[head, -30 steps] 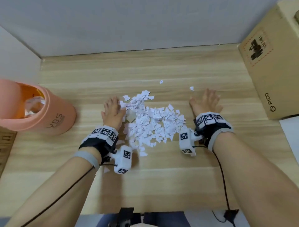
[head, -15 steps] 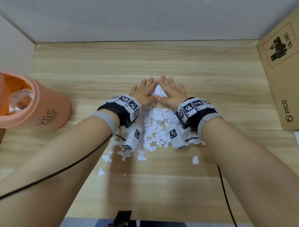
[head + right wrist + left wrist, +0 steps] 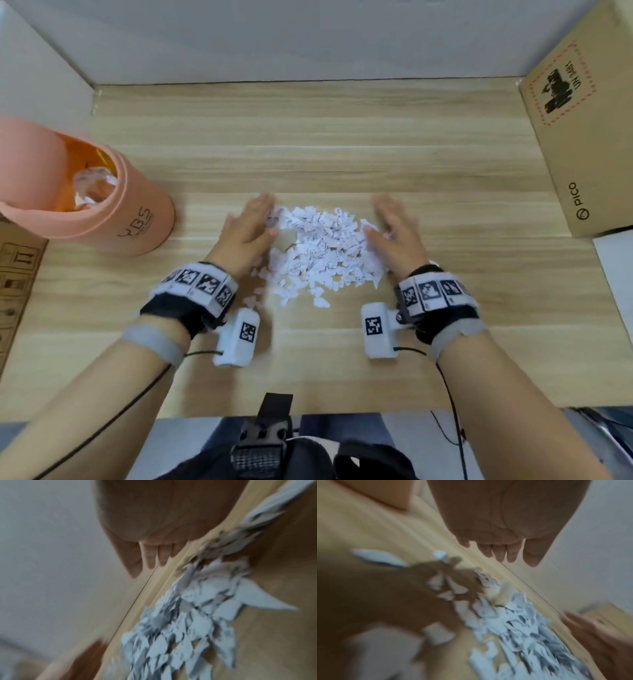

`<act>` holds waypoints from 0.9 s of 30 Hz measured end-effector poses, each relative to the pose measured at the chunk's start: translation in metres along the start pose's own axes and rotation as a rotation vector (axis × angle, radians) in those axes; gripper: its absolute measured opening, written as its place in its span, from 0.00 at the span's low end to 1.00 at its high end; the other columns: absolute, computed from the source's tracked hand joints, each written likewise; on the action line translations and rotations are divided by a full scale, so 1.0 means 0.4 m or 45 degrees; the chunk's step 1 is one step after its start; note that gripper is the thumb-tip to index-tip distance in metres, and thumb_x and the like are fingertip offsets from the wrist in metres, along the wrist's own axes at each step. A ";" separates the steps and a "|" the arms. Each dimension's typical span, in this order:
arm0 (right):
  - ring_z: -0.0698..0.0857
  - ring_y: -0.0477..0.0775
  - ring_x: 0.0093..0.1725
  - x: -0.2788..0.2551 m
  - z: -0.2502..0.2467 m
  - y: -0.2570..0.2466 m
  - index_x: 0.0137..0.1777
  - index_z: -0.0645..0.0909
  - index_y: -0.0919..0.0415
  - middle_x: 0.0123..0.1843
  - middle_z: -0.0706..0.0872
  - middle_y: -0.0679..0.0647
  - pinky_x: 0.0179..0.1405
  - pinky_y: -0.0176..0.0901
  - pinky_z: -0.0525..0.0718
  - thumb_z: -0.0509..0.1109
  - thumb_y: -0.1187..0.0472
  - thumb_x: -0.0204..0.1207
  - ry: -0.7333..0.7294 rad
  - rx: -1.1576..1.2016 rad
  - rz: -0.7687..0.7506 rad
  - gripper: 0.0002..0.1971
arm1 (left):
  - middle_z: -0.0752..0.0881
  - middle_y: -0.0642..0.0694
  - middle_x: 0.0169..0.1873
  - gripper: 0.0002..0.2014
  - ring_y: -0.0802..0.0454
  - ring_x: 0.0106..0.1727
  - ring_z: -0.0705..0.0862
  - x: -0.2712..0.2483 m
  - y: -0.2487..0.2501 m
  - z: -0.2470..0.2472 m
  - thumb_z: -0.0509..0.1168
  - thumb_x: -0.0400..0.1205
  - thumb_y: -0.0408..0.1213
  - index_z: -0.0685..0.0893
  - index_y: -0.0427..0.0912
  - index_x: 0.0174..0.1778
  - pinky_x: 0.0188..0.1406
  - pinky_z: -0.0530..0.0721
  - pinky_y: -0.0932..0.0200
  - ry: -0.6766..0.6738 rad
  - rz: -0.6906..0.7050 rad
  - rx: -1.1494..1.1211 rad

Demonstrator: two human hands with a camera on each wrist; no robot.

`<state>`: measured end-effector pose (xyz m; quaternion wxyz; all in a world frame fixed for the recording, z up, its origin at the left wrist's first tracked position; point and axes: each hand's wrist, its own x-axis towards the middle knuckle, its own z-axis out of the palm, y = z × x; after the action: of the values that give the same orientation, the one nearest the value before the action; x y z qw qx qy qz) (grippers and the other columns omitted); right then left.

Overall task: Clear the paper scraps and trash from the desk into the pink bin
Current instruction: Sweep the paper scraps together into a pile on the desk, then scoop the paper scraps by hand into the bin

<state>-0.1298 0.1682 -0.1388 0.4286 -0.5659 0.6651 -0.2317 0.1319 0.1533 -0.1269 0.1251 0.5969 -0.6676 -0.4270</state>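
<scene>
A heap of small white paper scraps (image 3: 320, 253) lies in the middle of the wooden desk (image 3: 342, 147). My left hand (image 3: 251, 228) stands on edge at the heap's left side, fingers straight, and my right hand (image 3: 394, 229) mirrors it at the right side. Both hold nothing. The pink bin (image 3: 113, 202) stands at the left with crumpled clear trash inside. In the blurred left wrist view my left hand (image 3: 503, 547) hangs over the paper scraps (image 3: 522, 628). The blurred right wrist view shows my right hand (image 3: 150, 550) beside the paper scraps (image 3: 188, 615).
A large cardboard box (image 3: 582, 130) stands at the desk's right edge. Another cardboard box (image 3: 17, 281) sits below the bin at the left. White walls close the back and left. A few loose scraps (image 3: 251, 301) lie near my left wrist.
Half a second ago both hands lay together on the heap's far side. They have since pulled apart to its left and right sides, and the heap sits nearer to me.
</scene>
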 end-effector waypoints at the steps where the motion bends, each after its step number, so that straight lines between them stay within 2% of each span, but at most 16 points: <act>1: 0.47 0.48 0.82 -0.020 -0.008 0.025 0.77 0.58 0.47 0.83 0.53 0.46 0.82 0.63 0.42 0.61 0.50 0.79 0.184 0.015 0.092 0.28 | 0.48 0.53 0.83 0.29 0.59 0.82 0.43 -0.036 -0.032 -0.007 0.54 0.85 0.46 0.51 0.51 0.81 0.78 0.32 0.50 0.050 -0.064 -0.055; 3: 0.44 0.49 0.83 -0.061 -0.014 0.064 0.78 0.56 0.48 0.84 0.50 0.47 0.81 0.65 0.38 0.60 0.48 0.78 0.369 -0.038 0.317 0.29 | 0.43 0.52 0.83 0.37 0.62 0.80 0.38 -0.099 -0.092 -0.005 0.53 0.79 0.58 0.46 0.51 0.81 0.77 0.31 0.54 0.063 -0.154 -0.059; 5: 0.40 0.50 0.82 -0.092 0.001 0.073 0.79 0.51 0.51 0.84 0.45 0.49 0.79 0.60 0.30 0.58 0.48 0.79 0.304 -0.148 0.419 0.31 | 0.39 0.54 0.82 0.44 0.64 0.78 0.34 -0.127 -0.125 0.013 0.44 0.70 0.67 0.44 0.51 0.81 0.74 0.28 0.57 0.039 -0.155 0.056; 6: 0.39 0.49 0.82 -0.101 0.025 0.061 0.80 0.49 0.50 0.84 0.43 0.48 0.79 0.57 0.28 0.57 0.48 0.80 0.243 -0.173 0.391 0.31 | 0.37 0.57 0.80 0.45 0.64 0.78 0.33 -0.128 -0.129 0.026 0.41 0.69 0.68 0.43 0.51 0.81 0.74 0.27 0.56 0.025 -0.132 0.116; 9: 0.36 0.48 0.82 -0.091 0.124 0.003 0.79 0.45 0.47 0.84 0.40 0.46 0.76 0.51 0.27 0.54 0.44 0.79 0.115 -0.160 0.215 0.32 | 0.35 0.61 0.77 0.42 0.64 0.78 0.32 -0.090 -0.083 0.063 0.35 0.71 0.67 0.41 0.51 0.81 0.74 0.25 0.51 -0.062 -0.028 0.165; 12: 0.36 0.49 0.82 -0.066 0.213 -0.064 0.80 0.44 0.49 0.84 0.40 0.47 0.76 0.50 0.27 0.57 0.45 0.79 0.028 -0.195 0.169 0.34 | 0.37 0.56 0.81 0.31 0.57 0.81 0.34 -0.041 -0.034 0.083 0.38 0.84 0.58 0.39 0.50 0.81 0.75 0.25 0.49 -0.247 0.024 0.149; 15: 0.37 0.49 0.82 -0.059 0.244 -0.109 0.80 0.46 0.51 0.84 0.42 0.49 0.79 0.53 0.31 0.63 0.50 0.77 -0.036 -0.119 0.137 0.37 | 0.45 0.51 0.83 0.28 0.54 0.83 0.42 -0.023 0.000 0.044 0.42 0.87 0.51 0.42 0.49 0.81 0.78 0.30 0.52 -0.324 0.009 -0.100; 17: 0.40 0.48 0.82 -0.059 0.233 -0.125 0.80 0.47 0.51 0.84 0.44 0.49 0.82 0.57 0.37 0.67 0.52 0.75 -0.015 -0.034 0.113 0.39 | 0.51 0.49 0.83 0.28 0.55 0.83 0.49 -0.035 0.024 -0.016 0.49 0.87 0.48 0.48 0.48 0.81 0.81 0.35 0.51 -0.236 0.015 -0.251; 18: 0.41 0.48 0.82 -0.059 0.222 -0.130 0.79 0.47 0.49 0.84 0.44 0.49 0.82 0.59 0.39 0.69 0.52 0.73 0.016 -0.051 0.108 0.41 | 0.54 0.49 0.82 0.27 0.54 0.83 0.53 -0.048 0.039 -0.050 0.53 0.86 0.45 0.53 0.48 0.81 0.82 0.41 0.50 -0.167 0.053 -0.274; 20: 0.42 0.48 0.83 -0.056 0.202 -0.143 0.79 0.47 0.46 0.84 0.45 0.48 0.81 0.61 0.41 0.73 0.50 0.69 0.069 -0.141 0.121 0.45 | 0.60 0.49 0.81 0.25 0.54 0.81 0.59 -0.080 0.078 -0.125 0.59 0.84 0.39 0.63 0.48 0.78 0.81 0.53 0.54 0.002 0.198 -0.262; 21: 0.42 0.48 0.83 -0.052 0.195 -0.152 0.79 0.47 0.45 0.84 0.44 0.48 0.81 0.64 0.42 0.74 0.49 0.67 0.066 -0.188 0.135 0.47 | 0.63 0.49 0.80 0.24 0.55 0.80 0.62 -0.099 0.099 -0.163 0.61 0.83 0.37 0.67 0.47 0.76 0.80 0.55 0.56 0.093 0.282 -0.253; 22: 0.41 0.49 0.83 -0.048 0.193 -0.163 0.78 0.47 0.42 0.84 0.42 0.47 0.80 0.66 0.42 0.76 0.48 0.65 0.035 -0.238 0.149 0.48 | 0.66 0.51 0.78 0.24 0.56 0.78 0.64 -0.119 0.120 -0.204 0.62 0.82 0.36 0.69 0.47 0.75 0.81 0.55 0.54 0.192 0.364 -0.249; 25: 0.36 0.53 0.82 -0.032 0.207 -0.195 0.77 0.43 0.36 0.83 0.34 0.45 0.76 0.74 0.41 0.79 0.45 0.60 -0.184 -0.456 0.179 0.54 | 0.71 0.57 0.70 0.24 0.60 0.75 0.68 -0.172 0.151 -0.328 0.62 0.78 0.35 0.71 0.47 0.72 0.80 0.57 0.39 0.580 0.603 -0.213; 27: 0.32 0.55 0.81 -0.024 0.227 -0.205 0.76 0.38 0.34 0.82 0.29 0.44 0.74 0.78 0.42 0.80 0.44 0.57 -0.330 -0.634 0.180 0.58 | 0.71 0.52 0.71 0.24 0.58 0.75 0.68 -0.191 0.128 -0.398 0.62 0.76 0.32 0.71 0.46 0.69 0.78 0.61 0.39 0.876 0.707 -0.146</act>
<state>-0.0088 0.1726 -0.1184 0.3731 -0.6308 0.6790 0.0435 0.2241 0.1515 0.0324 0.4827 0.4945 -0.6974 -0.1899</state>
